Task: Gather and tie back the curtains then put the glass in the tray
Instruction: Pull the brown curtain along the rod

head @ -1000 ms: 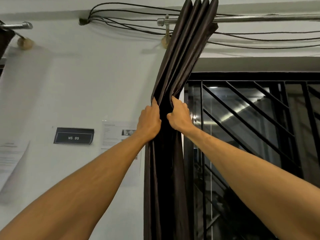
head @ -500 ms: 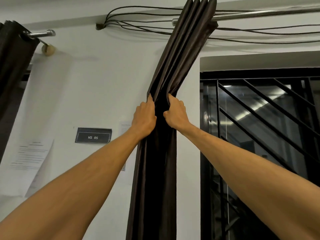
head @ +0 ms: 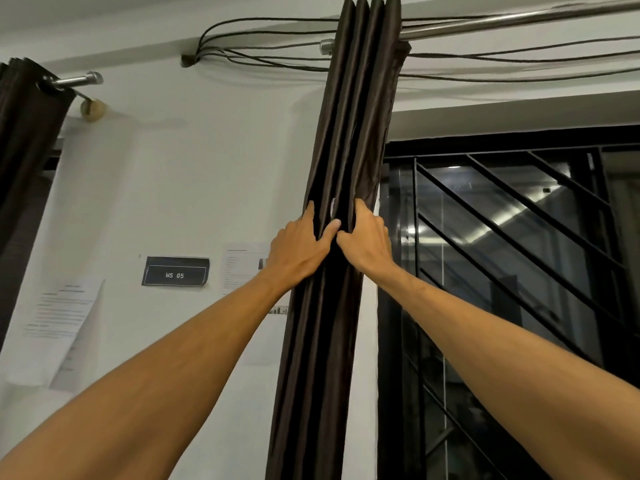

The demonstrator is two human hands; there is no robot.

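Two curtains, two hands. Gathered dark brown pleated fabric curtain (head: 322, 358) gripped by left hand (head: 300, 244), right hand (head: 367, 243); second curtain (head: 24, 150) hung apart.

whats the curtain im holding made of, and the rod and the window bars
The curtain looks like dark brown woven fabric, probably a satin-like synthetic, judging by the soft sheen along its folds. The rod is metal, polished steel or chrome by its bright reflections. The window bars are likely black painted metal with a dull finish, though they are too dark to be sure.

Head cam, tilted up twd wall (head: 194, 188), close; curtain (head: 349, 133) centre, window (head: 519, 271) right.
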